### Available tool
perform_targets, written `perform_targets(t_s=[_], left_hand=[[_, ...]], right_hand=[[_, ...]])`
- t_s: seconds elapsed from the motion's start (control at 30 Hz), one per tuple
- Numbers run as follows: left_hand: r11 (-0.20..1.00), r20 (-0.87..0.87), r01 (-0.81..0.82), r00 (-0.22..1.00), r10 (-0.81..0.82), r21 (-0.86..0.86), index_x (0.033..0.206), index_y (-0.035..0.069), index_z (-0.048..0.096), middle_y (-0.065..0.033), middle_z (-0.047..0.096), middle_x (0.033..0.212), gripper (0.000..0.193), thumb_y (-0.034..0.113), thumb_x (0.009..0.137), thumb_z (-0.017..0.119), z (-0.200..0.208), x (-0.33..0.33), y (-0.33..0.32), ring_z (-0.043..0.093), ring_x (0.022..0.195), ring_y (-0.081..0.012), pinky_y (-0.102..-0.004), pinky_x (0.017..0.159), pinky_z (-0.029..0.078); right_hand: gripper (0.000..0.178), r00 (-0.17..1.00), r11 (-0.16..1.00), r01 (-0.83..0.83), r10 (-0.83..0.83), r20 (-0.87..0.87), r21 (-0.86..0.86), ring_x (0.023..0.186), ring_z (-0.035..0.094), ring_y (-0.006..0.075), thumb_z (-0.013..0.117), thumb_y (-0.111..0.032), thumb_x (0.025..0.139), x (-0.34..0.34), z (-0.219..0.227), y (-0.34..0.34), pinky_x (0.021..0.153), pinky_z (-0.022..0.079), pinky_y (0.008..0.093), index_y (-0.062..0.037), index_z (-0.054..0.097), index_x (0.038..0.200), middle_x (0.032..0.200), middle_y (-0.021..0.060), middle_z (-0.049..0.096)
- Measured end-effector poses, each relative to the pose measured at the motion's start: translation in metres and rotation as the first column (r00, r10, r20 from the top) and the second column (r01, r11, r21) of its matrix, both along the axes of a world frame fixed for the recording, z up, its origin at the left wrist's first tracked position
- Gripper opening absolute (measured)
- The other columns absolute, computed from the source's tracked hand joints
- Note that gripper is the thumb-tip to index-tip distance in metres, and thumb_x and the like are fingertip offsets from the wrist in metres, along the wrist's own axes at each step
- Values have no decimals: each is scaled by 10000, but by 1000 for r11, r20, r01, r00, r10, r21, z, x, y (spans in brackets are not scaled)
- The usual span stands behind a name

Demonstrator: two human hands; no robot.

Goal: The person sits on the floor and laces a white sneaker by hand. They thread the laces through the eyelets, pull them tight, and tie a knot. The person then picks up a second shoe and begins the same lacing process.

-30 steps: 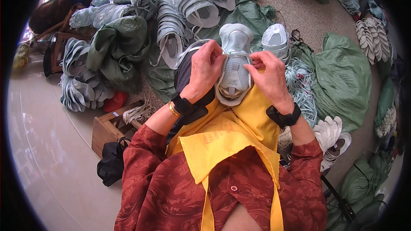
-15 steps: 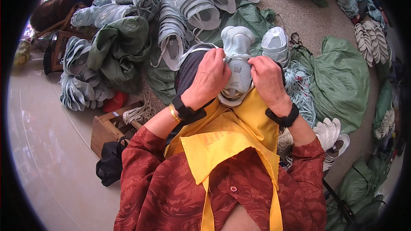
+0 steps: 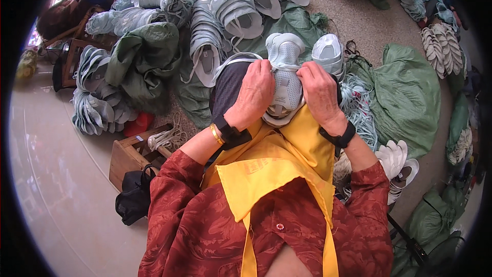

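Yellow apron (image 3: 307,128) underneath, and the pale shoe (image 3: 287,90) is parked right on it: held in the lap between the two hands, near end down against the cloth, far end poking out past the knuckles. One white lace (image 3: 285,66) is laid straight across the mesh, roughly midway up.

So what's changed? A second ago the thumb and forefinger of the right hand (image 3: 319,90) were spread apart beside the shoe. Now they've been brought together and look clamped on the lace, right at the shoe's edge. The left hand (image 3: 256,90) has been curled up tighter too, its fingers bunched together at the other edge, with a slack length of lace draped over the dark knee (image 3: 225,92). Fair warning: whatever's inside the left fingers is mostly hidden by the knuckles, so that grip on the lace is judged more than seen. The shoe itself has hardly been shifted. What it means, probably: the lace is now controlled from both sides at once, so it can be kept taut and even.

Round about: another shoe (image 3: 328,54) is set just beyond the right hand, a heap of laces (image 3: 359,105) is piled near it, and a green sack (image 3: 405,100) is slumped further right. Stacked uppers (image 3: 205,46) are lined up beyond the left hand, and a black bag (image 3: 132,197) is left on the floor (image 3: 66,174).
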State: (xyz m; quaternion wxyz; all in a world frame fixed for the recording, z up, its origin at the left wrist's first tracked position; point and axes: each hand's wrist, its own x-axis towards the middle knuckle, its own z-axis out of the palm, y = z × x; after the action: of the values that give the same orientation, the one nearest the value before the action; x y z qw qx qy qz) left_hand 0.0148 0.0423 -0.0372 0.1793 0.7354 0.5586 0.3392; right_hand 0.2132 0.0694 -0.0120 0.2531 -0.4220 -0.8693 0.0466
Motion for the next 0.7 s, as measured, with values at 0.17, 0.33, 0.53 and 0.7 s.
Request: perform_targets(t_s=[0.17, 0.33, 0.53, 0.7], left_hand=[[999, 42, -31, 999, 31, 8, 1063, -38, 507, -239, 562, 969, 140, 15, 949, 568, -7, -3, -1, 575, 954, -429, -486, 838, 478], [1000, 103, -24, 994, 22, 12, 1058, -34, 502, -246, 562, 957, 121, 15, 961, 557, -8, -3, 1, 576, 936, -437, -493, 817, 476], [999, 170, -46, 984, 50, -28, 1042, -28, 502, -242, 569, 936, 115, -10, 943, 557, -8, -4, 2, 577, 909, -437, -489, 797, 475], [995, 236, -14, 971, 38, -99, 1028, -22, 493, -241, 567, 921, 129, -20, 914, 552, -5, -6, 4, 577, 915, -443, -507, 805, 473]], right_hand=[[99, 941, 952, -149, 53, -333, -268, 866, 664, 368, 648, 1, 892, -20, 18, -10, 739, 531, 451, -1, 598, 978, 935, 157, 634], [86, 935, 904, -120, -36, -354, -410, 859, 659, 395, 681, -46, 897, -39, 5, 4, 751, 532, 481, 6, 650, 958, 907, 183, 665], [95, 985, 935, -47, -16, -175, -351, 884, 666, 399, 693, -93, 894, -47, -5, 12, 764, 539, 488, -11, 678, 939, 912, 187, 672], [71, 978, 928, -62, -17, -209, -367, 889, 658, 411, 685, -82, 891, -49, -4, 17, 758, 529, 493, -14, 665, 898, 900, 188, 668]])
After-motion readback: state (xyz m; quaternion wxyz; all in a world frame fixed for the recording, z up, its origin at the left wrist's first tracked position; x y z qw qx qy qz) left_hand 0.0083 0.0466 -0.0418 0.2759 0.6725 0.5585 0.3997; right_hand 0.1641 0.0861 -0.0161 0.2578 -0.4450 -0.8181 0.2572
